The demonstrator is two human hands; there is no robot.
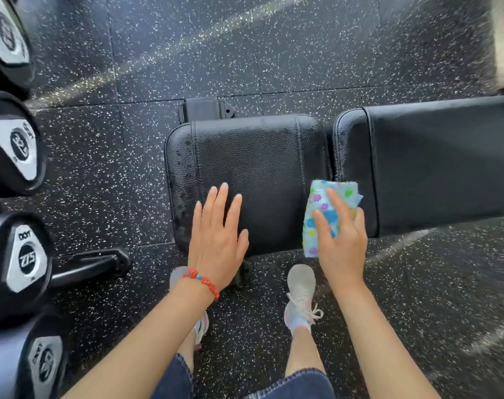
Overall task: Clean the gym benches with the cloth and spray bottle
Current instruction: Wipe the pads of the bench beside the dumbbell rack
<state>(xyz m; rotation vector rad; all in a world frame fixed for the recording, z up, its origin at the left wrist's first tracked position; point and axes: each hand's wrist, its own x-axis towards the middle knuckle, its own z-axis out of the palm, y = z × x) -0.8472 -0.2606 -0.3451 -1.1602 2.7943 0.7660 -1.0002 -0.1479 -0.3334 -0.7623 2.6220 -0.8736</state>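
A black padded gym bench lies across the view: its square seat pad [253,156] in the middle and its long back pad [435,162] to the right. My left hand [216,240], with a red bead bracelet on the wrist, rests flat with fingers spread on the near part of the seat pad. My right hand [340,237] grips a folded light-blue cloth [320,208] with coloured spots, held at the near right corner of the seat pad, by the gap between the pads. No spray bottle is in view.
Several black dumbbells [23,254] with grey end caps line the left edge. The floor [245,53] is black speckled rubber tile. The bench's foot bracket [206,109] shows behind the seat. My white trainers [301,295] stand just under the bench's near edge.
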